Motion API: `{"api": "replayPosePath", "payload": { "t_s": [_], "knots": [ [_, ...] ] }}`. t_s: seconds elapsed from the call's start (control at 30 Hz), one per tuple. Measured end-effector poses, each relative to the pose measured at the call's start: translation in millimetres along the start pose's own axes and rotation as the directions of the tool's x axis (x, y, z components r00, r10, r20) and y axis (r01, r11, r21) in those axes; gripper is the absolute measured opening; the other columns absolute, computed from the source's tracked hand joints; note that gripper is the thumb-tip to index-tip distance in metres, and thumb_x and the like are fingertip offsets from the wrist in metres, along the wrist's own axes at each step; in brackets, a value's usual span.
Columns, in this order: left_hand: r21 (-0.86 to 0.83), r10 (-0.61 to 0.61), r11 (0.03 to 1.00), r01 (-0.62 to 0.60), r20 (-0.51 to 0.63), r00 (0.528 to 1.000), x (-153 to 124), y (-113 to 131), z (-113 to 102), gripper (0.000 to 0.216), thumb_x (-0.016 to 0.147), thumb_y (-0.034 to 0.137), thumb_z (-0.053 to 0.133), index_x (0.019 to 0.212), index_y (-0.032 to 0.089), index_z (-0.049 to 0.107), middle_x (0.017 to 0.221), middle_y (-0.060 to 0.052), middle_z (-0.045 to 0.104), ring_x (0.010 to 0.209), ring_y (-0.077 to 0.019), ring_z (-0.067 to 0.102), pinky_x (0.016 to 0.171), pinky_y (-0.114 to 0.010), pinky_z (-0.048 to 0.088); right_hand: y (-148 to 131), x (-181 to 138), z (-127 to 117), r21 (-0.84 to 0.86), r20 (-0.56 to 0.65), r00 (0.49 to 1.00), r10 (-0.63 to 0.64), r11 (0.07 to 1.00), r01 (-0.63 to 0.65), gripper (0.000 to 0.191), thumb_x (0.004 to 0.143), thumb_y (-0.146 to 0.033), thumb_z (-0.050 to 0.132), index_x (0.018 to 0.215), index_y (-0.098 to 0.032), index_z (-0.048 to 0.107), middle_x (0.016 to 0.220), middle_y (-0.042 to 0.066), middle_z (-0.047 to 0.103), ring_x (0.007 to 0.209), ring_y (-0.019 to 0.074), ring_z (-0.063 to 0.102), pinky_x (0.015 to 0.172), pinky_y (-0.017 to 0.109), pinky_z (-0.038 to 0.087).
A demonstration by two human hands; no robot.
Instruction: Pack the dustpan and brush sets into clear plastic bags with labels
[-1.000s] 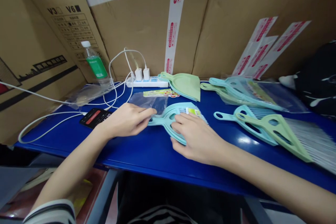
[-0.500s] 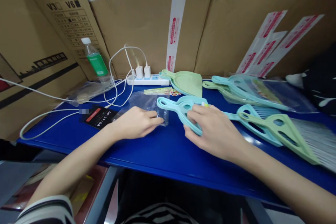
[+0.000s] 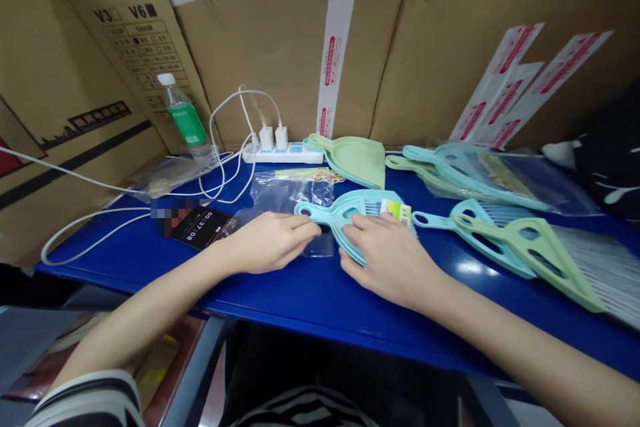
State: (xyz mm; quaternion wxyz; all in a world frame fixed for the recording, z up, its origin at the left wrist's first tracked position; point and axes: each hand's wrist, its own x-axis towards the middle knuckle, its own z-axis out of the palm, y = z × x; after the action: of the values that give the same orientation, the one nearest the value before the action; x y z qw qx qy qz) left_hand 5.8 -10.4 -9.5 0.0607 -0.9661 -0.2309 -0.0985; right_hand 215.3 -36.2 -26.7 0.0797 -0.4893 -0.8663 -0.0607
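Right hand [image 3: 395, 259] clamped on blue brush set [image 3: 357, 210], lying on tabletop [image 3: 300, 287] at bag mouth. Left hand [image 3: 270, 243] flat, fingers together, pinning clear bag [image 3: 290, 197]. Risks: thin film likely to bunch or snag on handle; nearby cable [image 3: 220, 173] may catch.

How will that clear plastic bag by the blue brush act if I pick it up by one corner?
The clear plastic bag looks thin and crinkled, so it would probably droop rather than hold shape. It seems very light, likely to slide on the glossy blue table unless pinned, as the left hand does now. The right hand rests on the blue brush.
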Motion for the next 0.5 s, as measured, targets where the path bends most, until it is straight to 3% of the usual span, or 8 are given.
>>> {"api": "replayPosePath", "payload": {
  "t_s": [0.17,0.23,0.33,0.4,0.5],
  "knots": [
    [-0.158,0.036,0.986,-0.044,-0.059,0.998,-0.3,-0.6,-3.2,0.026,0.096,0.016,0.031,0.108,0.015,0.054,0.096,-0.006,0.066,0.083,-0.0152,0.063,0.074,-0.026,0.05,5.6,-2.2,-1.4,0.112,-0.004,1.0,-0.018,0.994,0.018,0.02,0.083,-0.032,0.054,0.068,-0.019,0.058,0.07,0.003,0.056,0.064,0.0174,0.054,0.068,0.032,0.036],
    [-0.121,-0.057,0.992,0.044,-0.108,0.992,-3.1,-6.8,-8.7,0.027,0.095,0.018,0.032,0.109,0.015,0.055,0.097,-0.007,0.065,0.087,-0.0162,0.062,0.077,-0.028,0.051,11.0,-3.3,-4.0,0.205,0.008,0.999,-0.051,0.978,0.049,0.024,0.085,-0.035,0.054,0.067,-0.019,0.054,0.071,0.002,0.054,0.063,0.0162,0.052,0.066,0.031,0.036],
    [0.061,-0.273,0.958,0.28,-0.107,0.956,-8.4,-19.3,-17.9,0.03,0.095,0.024,0.033,0.108,0.014,0.058,0.098,-0.01,0.064,0.092,-0.021,0.062,0.08,-0.034,0.051,17.0,-3.6,-6.2,0.282,-0.003,0.996,-0.087,0.956,0.084,0.027,0.087,-0.035,0.053,0.064,-0.02,0.049,0.069,0.0,0.052,0.062,0.0146,0.051,0.067,0.03,0.037],
    [0.2,-0.424,0.885,0.421,-0.03,0.905,-11.3,-25.9,-23.8,0.033,0.094,0.026,0.033,0.107,0.013,0.06,0.098,-0.011,0.065,0.094,-0.0249,0.062,0.081,-0.037,0.051,17.9,-2.8,-5.3,0.245,-0.043,0.995,-0.089,0.965,0.097,0.03,0.087,-0.033,0.053,0.06,-0.02,0.047,0.067,0.0,0.051,0.06,0.0137,0.049,0.069,0.031,0.036],
    [0.401,-0.658,0.706,0.584,0.066,0.75,-14.0,-30.3,-31.8,0.034,0.093,0.023,0.031,0.103,0.012,0.062,0.097,-0.014,0.066,0.096,-0.0296,0.064,0.077,-0.039,0.052,15.3,-1.4,-2.0,0.128,-0.103,0.99,-0.092,0.986,0.105,0.03,0.086,-0.03,0.052,0.058,-0.019,0.049,0.065,0.0,0.051,0.058,0.0135,0.047,0.068,0.031,0.034]
  ]
}}
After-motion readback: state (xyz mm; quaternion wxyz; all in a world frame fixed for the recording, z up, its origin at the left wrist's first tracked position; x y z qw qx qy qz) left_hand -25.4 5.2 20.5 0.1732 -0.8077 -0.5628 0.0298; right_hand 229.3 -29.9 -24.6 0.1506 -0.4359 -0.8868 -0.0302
